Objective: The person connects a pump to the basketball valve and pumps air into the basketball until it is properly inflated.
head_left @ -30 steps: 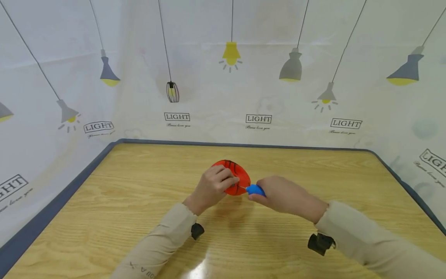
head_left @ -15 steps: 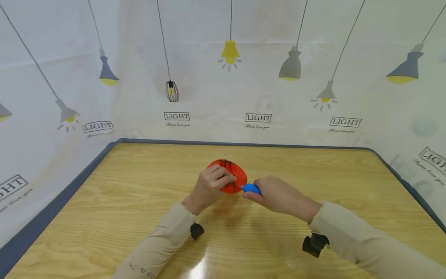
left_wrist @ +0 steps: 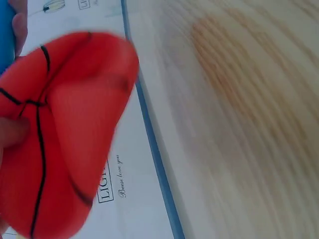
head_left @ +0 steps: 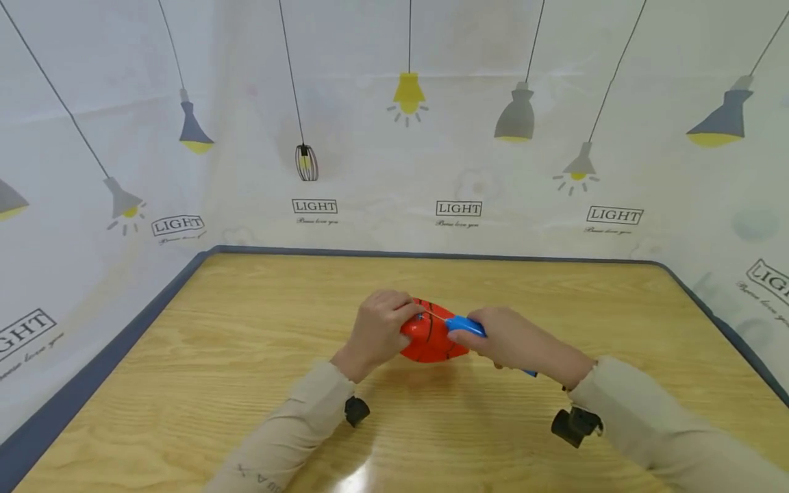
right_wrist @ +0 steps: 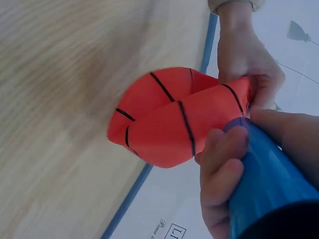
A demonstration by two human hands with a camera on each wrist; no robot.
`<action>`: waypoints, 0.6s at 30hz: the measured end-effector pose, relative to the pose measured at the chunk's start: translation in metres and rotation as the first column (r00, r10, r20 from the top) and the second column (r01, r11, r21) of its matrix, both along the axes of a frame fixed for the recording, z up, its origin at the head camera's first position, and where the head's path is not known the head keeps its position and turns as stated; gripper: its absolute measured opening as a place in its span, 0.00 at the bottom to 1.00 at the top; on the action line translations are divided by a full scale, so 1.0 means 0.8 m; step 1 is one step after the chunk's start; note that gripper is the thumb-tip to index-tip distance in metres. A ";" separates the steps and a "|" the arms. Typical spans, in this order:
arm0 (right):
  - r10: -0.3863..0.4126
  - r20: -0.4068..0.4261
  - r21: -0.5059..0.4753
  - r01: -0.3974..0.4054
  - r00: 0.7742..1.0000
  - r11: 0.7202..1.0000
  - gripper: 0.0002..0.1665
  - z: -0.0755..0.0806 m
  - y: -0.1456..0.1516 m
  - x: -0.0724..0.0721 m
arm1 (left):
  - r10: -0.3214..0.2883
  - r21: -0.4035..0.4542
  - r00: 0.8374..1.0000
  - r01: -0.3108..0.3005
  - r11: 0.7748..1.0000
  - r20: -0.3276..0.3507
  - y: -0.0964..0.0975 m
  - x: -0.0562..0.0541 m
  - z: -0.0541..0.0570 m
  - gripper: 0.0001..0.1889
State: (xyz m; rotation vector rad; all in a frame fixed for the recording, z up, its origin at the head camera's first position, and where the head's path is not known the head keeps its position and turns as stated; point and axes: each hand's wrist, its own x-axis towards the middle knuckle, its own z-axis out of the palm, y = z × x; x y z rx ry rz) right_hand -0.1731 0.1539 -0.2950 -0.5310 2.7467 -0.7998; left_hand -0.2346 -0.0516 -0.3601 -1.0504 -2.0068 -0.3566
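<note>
A red toy basketball with black lines [head_left: 434, 346] is held above the table, its soft wall caved in and folded. My left hand [head_left: 374, 332] grips it from the left, thumb and fingers pinching near one spot on its skin. In my right hand [head_left: 518, 339] is a blue hand pump [head_left: 466, 325], its thin needle pointing left at the left fingertips. Whether the needle tip is inside the ball is hidden by those fingers. In the left wrist view the ball [left_wrist: 89, 124] shows a deep crease. The right wrist view shows fingers wrapped round the pump barrel [right_wrist: 271, 174].
A wooden table [head_left: 246, 329] with a dark blue edge [head_left: 345, 253] lies under both hands. Behind and beside it hangs a pale curtain [head_left: 370, 157] printed with lamps. Black wrist cameras [head_left: 574, 426] are strapped below the sleeves.
The ball has turned and shifted right and down, now showing its folded side. My right hand has tilted the pump, more of which shows, and the needle now points at the left fingertips.
</note>
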 end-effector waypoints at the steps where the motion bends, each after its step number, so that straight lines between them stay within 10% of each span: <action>1: -0.004 0.012 0.001 0.004 1.000 1.000 0.16 0.002 0.002 0.000 | 0.010 0.012 1.000 -0.010 1.000 0.009 0.000 0.000 0.001 0.09; 18: 0.041 -0.008 -0.026 -0.041 0.999 0.999 0.20 0.011 0.008 0.008 | -0.029 -0.006 0.979 0.029 1.000 -0.201 -0.003 -0.003 0.007 0.08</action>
